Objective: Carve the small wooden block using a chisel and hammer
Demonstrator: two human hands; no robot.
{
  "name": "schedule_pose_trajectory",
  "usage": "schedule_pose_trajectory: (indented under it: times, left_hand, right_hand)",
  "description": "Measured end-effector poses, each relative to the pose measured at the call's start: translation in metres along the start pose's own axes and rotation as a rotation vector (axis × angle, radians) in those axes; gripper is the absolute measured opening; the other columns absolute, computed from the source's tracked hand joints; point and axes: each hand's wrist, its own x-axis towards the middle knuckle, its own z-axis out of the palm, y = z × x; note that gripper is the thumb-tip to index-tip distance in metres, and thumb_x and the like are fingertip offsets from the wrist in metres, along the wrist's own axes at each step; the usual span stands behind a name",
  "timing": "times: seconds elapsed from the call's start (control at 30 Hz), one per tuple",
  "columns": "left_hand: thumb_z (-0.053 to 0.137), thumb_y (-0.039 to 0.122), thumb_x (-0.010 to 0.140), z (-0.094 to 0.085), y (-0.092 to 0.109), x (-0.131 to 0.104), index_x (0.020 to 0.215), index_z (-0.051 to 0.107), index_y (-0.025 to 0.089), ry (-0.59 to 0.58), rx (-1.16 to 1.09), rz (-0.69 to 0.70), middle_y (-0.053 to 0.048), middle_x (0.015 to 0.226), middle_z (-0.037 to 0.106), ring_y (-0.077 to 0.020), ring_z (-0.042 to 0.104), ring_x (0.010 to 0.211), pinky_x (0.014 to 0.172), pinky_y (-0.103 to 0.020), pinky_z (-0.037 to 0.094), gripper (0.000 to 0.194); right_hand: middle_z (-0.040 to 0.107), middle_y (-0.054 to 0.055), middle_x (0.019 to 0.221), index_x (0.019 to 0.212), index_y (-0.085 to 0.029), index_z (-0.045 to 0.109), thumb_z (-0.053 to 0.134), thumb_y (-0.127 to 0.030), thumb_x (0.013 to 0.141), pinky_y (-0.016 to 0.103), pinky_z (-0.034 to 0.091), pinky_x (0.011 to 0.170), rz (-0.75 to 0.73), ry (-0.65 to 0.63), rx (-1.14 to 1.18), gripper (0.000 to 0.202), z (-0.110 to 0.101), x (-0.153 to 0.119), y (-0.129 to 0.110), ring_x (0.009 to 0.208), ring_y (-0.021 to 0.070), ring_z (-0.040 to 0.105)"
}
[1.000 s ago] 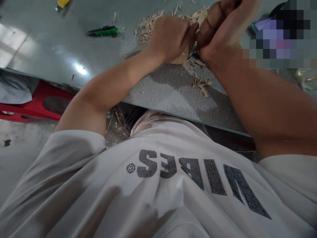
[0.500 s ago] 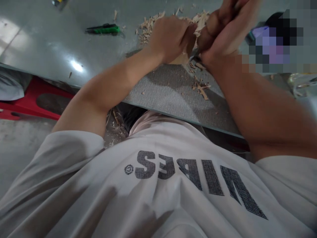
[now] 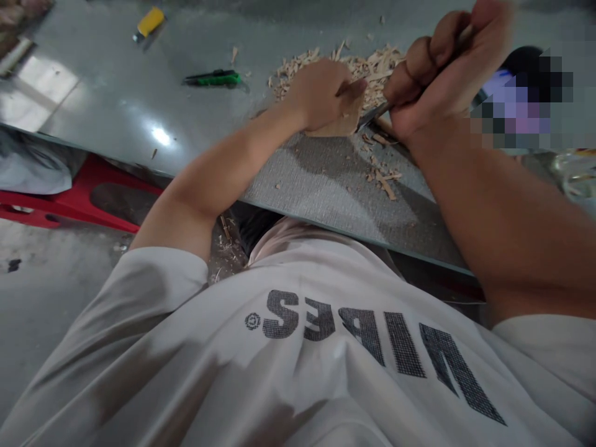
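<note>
Here on the table (image 3: pixel 121 77), my left hand (image 3: pixel 321 90) grips the wood (image 3: pixel 338 127), fingers bent down over it, thumb jutting right. The wood lies mostly under that hand, its pale near edge peeking out. Over on the right, my right hand (image 3: pixel 431 77) is a tight fist around the knife (image 3: pixel 374 113), handle largely hidden, blade slanting down right at the wood's corner! Shavings (image 3: pixel 367 67) heap up just beyond my left knuckles, more scraps (image 3: pixel 384 180) nearer me. Left of it all, a green cutter (image 3: pixel 216 78).
</note>
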Motion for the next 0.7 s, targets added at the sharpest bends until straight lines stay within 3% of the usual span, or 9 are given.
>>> schedule_pose_trajectory:
  times: [0.07,0.13,0.23,0.27,0.33,0.4,0.47,0.57,0.7]
  left_hand:
    - [0.015,0.091,0.123,0.002,-0.007,0.003,0.116,0.097,0.036,-0.002,-0.037,0.082,-0.020,0.126,0.093,-0.0408,0.071,0.112,0.107,-0.061,0.043,0.099]
    - [0.019,0.081,0.121,0.004,-0.013,0.005,0.118,0.097,0.041,-0.005,-0.071,0.132,-0.017,0.132,0.094,-0.0430,0.072,0.118,0.111,-0.065,0.045,0.088]
    - [0.029,0.066,0.117,0.003,-0.016,0.006,0.126,0.096,0.045,-0.009,-0.076,0.154,-0.014,0.139,0.096,-0.0466,0.073,0.131,0.117,-0.070,0.044,0.071]
    - [0.033,0.065,0.116,0.003,-0.015,0.005,0.127,0.096,0.046,-0.008,-0.062,0.157,-0.015,0.138,0.096,-0.0482,0.074,0.132,0.116,-0.072,0.043,0.067]
    - [0.040,0.063,0.115,0.000,-0.011,0.001,0.127,0.096,0.043,-0.014,-0.016,0.168,-0.019,0.133,0.095,-0.0507,0.076,0.128,0.111,-0.072,0.044,0.060]
    - [0.046,0.059,0.116,-0.004,-0.005,-0.004,0.127,0.096,0.036,-0.022,0.047,0.186,-0.025,0.126,0.093,-0.0508,0.079,0.122,0.102,-0.067,0.045,0.056]
    - [0.049,0.054,0.118,-0.009,0.000,-0.009,0.127,0.095,0.027,-0.030,0.116,0.201,-0.027,0.122,0.091,-0.0496,0.083,0.120,0.096,-0.060,0.045,0.054]
    - [0.054,0.052,0.124,-0.014,0.004,-0.011,0.128,0.094,0.021,-0.047,0.158,0.202,-0.027,0.125,0.092,-0.0477,0.085,0.124,0.092,-0.052,0.042,0.051]
    - [0.055,0.061,0.130,-0.014,-0.006,-0.002,0.118,0.095,0.026,-0.087,0.133,0.169,-0.021,0.121,0.093,-0.0392,0.079,0.111,0.091,-0.050,0.038,0.055]
  right_hand:
    - [-0.011,-0.006,0.077,0.096,-0.024,-0.002,0.065,-0.064,0.084,0.030,-0.005,0.058,0.036,0.004,0.051,0.079,0.002,-0.003,-0.010,0.061,0.0072,-0.010]
    - [-0.009,-0.007,0.075,0.097,-0.026,-0.001,0.058,-0.059,0.078,0.030,-0.006,0.059,0.057,-0.018,0.058,0.070,-0.003,0.000,-0.018,0.062,0.0075,-0.013]
    - [-0.007,-0.010,0.074,0.096,-0.027,-0.002,0.075,-0.066,0.072,0.029,-0.006,0.059,0.072,-0.106,0.072,0.089,-0.029,0.020,-0.018,0.065,0.0050,-0.015]
    - [-0.003,-0.010,0.072,0.093,-0.026,0.000,0.085,-0.058,0.067,0.029,-0.002,0.057,0.153,-0.221,0.083,0.095,-0.042,0.031,-0.015,0.064,0.0045,-0.011]
    - [0.001,-0.012,0.067,0.089,-0.027,0.002,0.098,-0.059,0.075,0.028,-0.002,0.054,0.152,-0.312,0.242,0.102,-0.068,0.056,-0.004,0.061,0.0035,-0.012]
    - [0.013,-0.010,0.064,0.089,-0.026,0.006,0.101,-0.067,0.088,0.029,0.000,0.053,0.258,-0.448,0.412,0.103,-0.086,0.077,0.007,0.062,0.0055,-0.009]
    - [0.010,-0.010,0.060,0.087,-0.024,0.008,0.107,-0.069,0.086,0.030,0.000,0.054,0.344,-0.524,0.479,0.109,-0.089,0.084,0.015,0.064,0.0064,-0.011]
    - [-0.013,-0.014,0.069,0.088,-0.029,-0.001,0.098,-0.086,0.081,0.031,-0.012,0.058,-0.003,-0.206,0.352,0.114,-0.070,0.068,0.016,0.071,0.0042,-0.025]
    - [0.001,-0.008,0.073,0.094,-0.025,0.003,0.097,-0.082,0.068,0.032,0.004,0.065,0.063,-0.146,-0.014,0.113,-0.042,0.036,0.013,0.072,0.0100,-0.004]
